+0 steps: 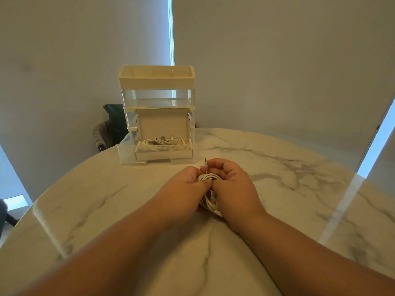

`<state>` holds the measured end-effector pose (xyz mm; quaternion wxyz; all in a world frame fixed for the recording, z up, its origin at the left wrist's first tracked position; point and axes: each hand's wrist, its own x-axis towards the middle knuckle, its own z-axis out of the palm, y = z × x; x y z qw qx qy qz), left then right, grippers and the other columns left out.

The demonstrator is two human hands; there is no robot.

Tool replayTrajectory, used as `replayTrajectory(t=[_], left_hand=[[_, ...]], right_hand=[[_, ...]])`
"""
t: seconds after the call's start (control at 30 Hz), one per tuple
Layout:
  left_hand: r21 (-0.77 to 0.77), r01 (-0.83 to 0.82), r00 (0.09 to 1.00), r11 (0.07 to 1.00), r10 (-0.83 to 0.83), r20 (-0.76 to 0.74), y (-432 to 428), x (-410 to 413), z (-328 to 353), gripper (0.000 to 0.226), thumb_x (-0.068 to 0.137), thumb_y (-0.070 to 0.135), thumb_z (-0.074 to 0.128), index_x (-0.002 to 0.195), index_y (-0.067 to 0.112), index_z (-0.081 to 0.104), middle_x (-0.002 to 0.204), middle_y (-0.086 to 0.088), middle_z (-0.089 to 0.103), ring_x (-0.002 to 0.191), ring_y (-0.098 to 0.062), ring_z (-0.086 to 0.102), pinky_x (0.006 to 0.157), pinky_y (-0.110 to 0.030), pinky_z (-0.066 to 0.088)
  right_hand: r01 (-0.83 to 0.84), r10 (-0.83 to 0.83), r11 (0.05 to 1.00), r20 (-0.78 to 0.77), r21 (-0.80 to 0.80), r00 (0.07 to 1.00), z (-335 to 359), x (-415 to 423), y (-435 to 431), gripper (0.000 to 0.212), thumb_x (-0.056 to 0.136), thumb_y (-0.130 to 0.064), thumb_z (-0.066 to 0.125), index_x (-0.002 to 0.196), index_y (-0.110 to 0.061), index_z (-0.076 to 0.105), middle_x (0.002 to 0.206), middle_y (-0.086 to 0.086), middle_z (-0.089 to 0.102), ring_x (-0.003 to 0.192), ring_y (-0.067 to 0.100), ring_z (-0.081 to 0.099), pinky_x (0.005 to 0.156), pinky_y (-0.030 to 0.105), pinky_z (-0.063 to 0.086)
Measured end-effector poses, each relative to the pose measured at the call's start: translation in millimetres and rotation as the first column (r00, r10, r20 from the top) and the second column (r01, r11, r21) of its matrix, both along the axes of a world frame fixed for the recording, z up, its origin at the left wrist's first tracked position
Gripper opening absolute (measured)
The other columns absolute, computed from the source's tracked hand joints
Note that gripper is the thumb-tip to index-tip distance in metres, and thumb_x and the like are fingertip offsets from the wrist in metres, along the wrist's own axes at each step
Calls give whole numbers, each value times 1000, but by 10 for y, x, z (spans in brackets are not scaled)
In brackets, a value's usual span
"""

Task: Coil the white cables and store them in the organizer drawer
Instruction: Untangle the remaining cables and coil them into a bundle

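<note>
Both hands met over the middle of the marble table (277,167), holding a white cable (208,178) wound into a loose coil between them. The left hand (188,182) had its fingers curled round the coil's 9 o'clock side, thumb pressed against the strands, while the right hand (230,182) gripped the 3 o'clock side with its fingers closed over the loops. The cable's connector (205,162) stuck up toward 12 o'clock from between the fingertips, and the lower loops hung down between the two wrists. At 12 o'clock from the hands stood the organizer (157,82), a cream tray on top of clear tiers. Its bottom drawer (126,150) was pulled out toward the person, and in it sat a white cardboard box (163,154) with its lid raised. Inside the box lay more coiled cables (162,145). At 10 o'clock, beyond the table edge, a chair (113,120) carried dark fabric.
</note>
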<state>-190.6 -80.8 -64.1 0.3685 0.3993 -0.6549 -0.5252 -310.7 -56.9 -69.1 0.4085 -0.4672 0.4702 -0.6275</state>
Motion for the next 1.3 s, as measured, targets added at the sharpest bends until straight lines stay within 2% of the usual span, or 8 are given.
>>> replayTrajectory(t=[0.17,0.27,0.37,0.53,0.7,0.87,1.1,1.3], left_hand=[[30,16,998,999,-18,64,-22,33,16,16,94,32,57,107,26,63,94,-9,73,83,-26,71,71,-47,61],[31,88,996,996,-88,-4,-39,55,16,20,99,26,55,117,28,62,97,-10,72,81,-24,69,68,-42,58],[36,75,995,997,-73,-65,-46,55,4,21,94,30,58,114,27,65,103,-13,73,89,-30,71,75,-47,58],[22,-84,978,996,86,-189,-16,5,44,17,102,26,48,98,16,61,77,-5,65,68,-19,65,69,-43,59],[-106,-336,911,936,294,-287,-106,87,92,18,103,28,45,92,25,59,79,-2,59,71,-19,62,70,-42,60],[-276,-407,907,870,351,-233,-108,103,55,13,96,40,43,90,39,54,82,2,66,78,-24,66,76,-56,56],[-323,-521,850,790,448,-278,-81,38,61,13,103,28,45,94,29,53,81,2,66,75,-19,65,70,-47,56],[-423,-576,816,699,519,-253,-94,125,108,10,103,27,44,98,24,52,84,6,64,75,-11,64,61,-25,51]], right_hand=[[22,-22,1000,-157,-4,987,-10,11,38,42,77,14,49,94,-19,69,91,8,73,73,19,65,63,36,55],[-2,2,1000,-138,-1,990,23,32,76,42,79,13,49,91,-22,69,85,5,72,62,14,60,54,29,49],[-30,32,999,-127,21,991,44,20,72,45,80,14,49,97,-24,68,93,5,72,64,14,60,57,30,51],[-152,143,987,156,45,977,71,-100,23,43,82,-10,68,122,-23,58,105,17,67,76,24,62,68,38,51],[-206,141,965,342,163,929,122,-58,90,35,80,-33,71,102,-9,57,78,9,54,61,20,52,50,30,37],[-201,148,957,244,209,958,84,91,186,11,93,-12,62,88,-7,54,64,8,57,52,16,53,46,27,38],[-298,149,924,491,241,858,145,186,248,19,90,-2,49,75,-13,43,55,3,42,41,13,35,37,22,23],[-323,198,929,494,181,847,223,205,287,27,93,-3,47,72,-17,39,55,0,36,39,9,27,36,19,20]])
